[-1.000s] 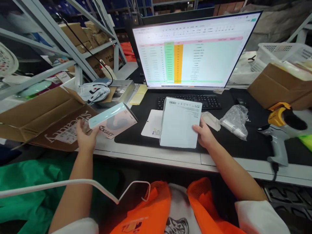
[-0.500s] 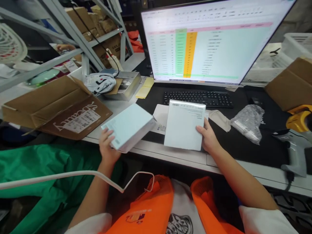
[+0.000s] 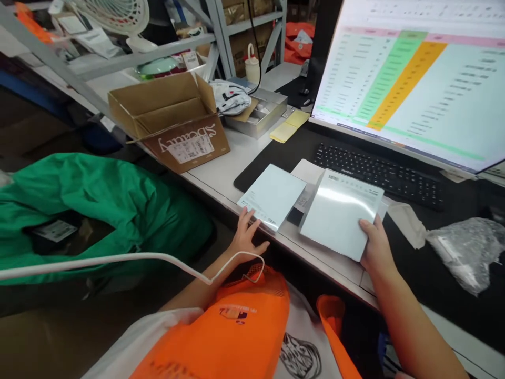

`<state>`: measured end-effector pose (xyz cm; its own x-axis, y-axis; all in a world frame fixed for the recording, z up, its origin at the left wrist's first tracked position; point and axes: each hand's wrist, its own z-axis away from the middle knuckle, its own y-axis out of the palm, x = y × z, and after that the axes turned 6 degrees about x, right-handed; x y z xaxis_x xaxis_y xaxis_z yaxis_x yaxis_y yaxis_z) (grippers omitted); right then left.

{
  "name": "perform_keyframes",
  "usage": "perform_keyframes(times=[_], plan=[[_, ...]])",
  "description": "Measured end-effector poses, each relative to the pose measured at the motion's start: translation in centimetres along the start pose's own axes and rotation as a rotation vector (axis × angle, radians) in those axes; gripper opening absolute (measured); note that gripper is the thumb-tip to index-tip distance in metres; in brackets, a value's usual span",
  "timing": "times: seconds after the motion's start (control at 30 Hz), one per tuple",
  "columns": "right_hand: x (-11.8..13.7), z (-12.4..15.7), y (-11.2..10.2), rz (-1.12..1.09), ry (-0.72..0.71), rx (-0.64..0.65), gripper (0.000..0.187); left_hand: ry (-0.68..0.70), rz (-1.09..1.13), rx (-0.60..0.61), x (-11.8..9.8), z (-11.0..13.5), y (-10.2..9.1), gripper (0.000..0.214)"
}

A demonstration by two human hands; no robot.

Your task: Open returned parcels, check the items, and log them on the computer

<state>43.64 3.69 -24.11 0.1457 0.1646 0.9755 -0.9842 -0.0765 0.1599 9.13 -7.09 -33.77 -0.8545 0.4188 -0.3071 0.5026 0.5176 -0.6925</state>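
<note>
My right hand [image 3: 376, 242] grips a pale blue box [image 3: 341, 213] by its right edge, thumb on top. The box is tilted above the desk, with small print along its far edge and glare across its face. A second pale blue box [image 3: 274, 195] lies on the desk's front part, to the left. My left hand [image 3: 246, 237] is beside that box's near edge with its fingers spread and nothing held. Whether a fingertip touches the box, I cannot tell. Under and between the boxes a white printed sheet [image 3: 307, 171] shows in part.
An open cardboard box [image 3: 189, 142] stands at the desk's left edge. Behind are a keyboard [image 3: 379, 171] and monitor [image 3: 414, 79]. Bubble wrap [image 3: 469, 252] lies right. A green bag [image 3: 118, 210] is at lower left, and a white bent rod [image 3: 158, 256] crosses the view.
My left hand has put its box down on the desk and let go, fingers spreading. My right hand still holds the other box. The view has turned left.
</note>
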Motion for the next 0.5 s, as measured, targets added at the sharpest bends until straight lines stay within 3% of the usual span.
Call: perform_keyframes(times=[0.13,0.23,0.37,0.43,0.5], plan=[[0.4,0.1,0.4,0.047,0.011,0.015,0.065,-0.108,-0.009,-0.153,1.4,0.1,0.2,0.098],[0.9,0.2,0.3,0.135,0.076,0.067,0.065,-0.214,0.051,-0.134,3.0,0.5,0.8,0.102],[2.7,0.2,-1.3,0.317,0.169,0.092,0.068,-0.302,0.076,-0.098,4.7,2.1,3.0,0.106],[4.5,0.0,-2.2,0.415,0.166,0.159,0.067,-0.298,0.059,-0.095,5.3,2.8,4.2,0.103],[6.9,-0.7,-2.7,0.515,0.157,0.309,0.068,-0.29,0.037,-0.107,5.8,3.3,5.2,0.099]])
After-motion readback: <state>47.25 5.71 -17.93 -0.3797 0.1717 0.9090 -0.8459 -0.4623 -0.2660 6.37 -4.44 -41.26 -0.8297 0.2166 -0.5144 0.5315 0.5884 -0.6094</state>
